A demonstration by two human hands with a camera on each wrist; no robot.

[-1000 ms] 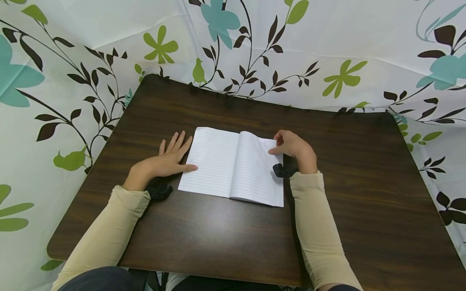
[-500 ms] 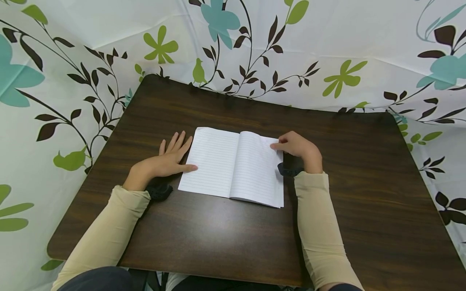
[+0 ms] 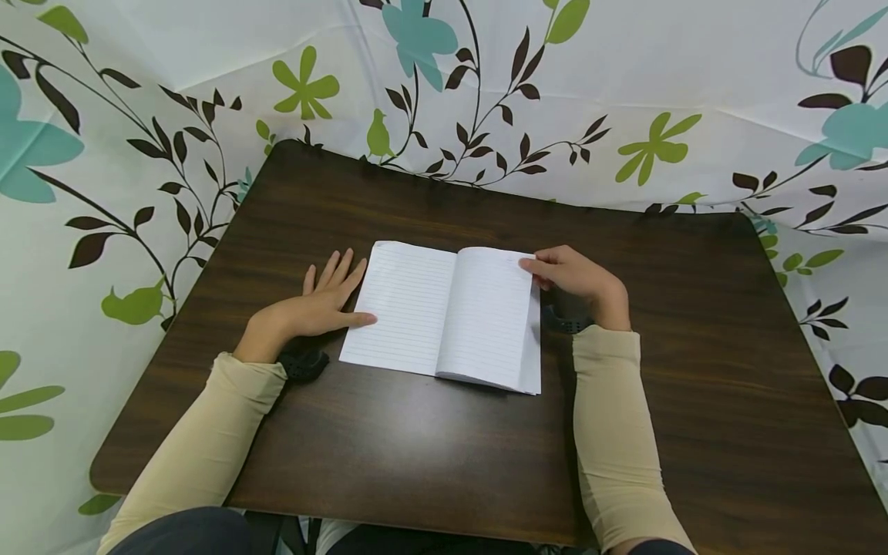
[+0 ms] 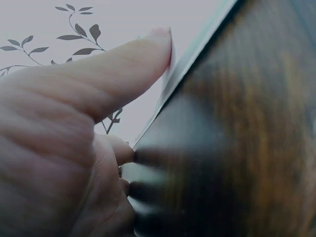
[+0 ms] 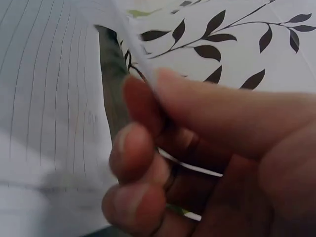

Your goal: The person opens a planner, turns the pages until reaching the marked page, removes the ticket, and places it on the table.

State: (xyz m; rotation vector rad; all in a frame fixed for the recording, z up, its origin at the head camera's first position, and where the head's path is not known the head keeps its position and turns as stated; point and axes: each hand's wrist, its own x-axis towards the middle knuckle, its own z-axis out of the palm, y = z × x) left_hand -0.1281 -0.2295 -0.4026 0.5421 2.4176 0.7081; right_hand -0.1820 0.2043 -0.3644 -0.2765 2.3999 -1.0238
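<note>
An open notebook (image 3: 409, 308) with lined white pages lies on the dark wooden table. My right hand (image 3: 576, 276) pinches the upper right corner of a page (image 3: 492, 308) between thumb and fingers, lifting its edge off the page below. In the right wrist view the thumb (image 5: 212, 108) presses the thin paper edge against the index finger, the other fingers curled beneath. On the left, my left hand (image 3: 308, 308) lies with fingers spread on the table, its thumb (image 4: 133, 69) resting on the notebook's left edge.
The dark wooden table (image 3: 416, 455) extends around the notebook on all sides. A white cloth with printed leaves and flowers (image 3: 486, 92) hangs behind and beside it. Black straps with devices (image 3: 303, 364) sit at both wrists.
My right hand has shifted right and slightly away from me, and now holds up the corner of a page, whose edge has separated from the sheets below. The left hand stays still.
</note>
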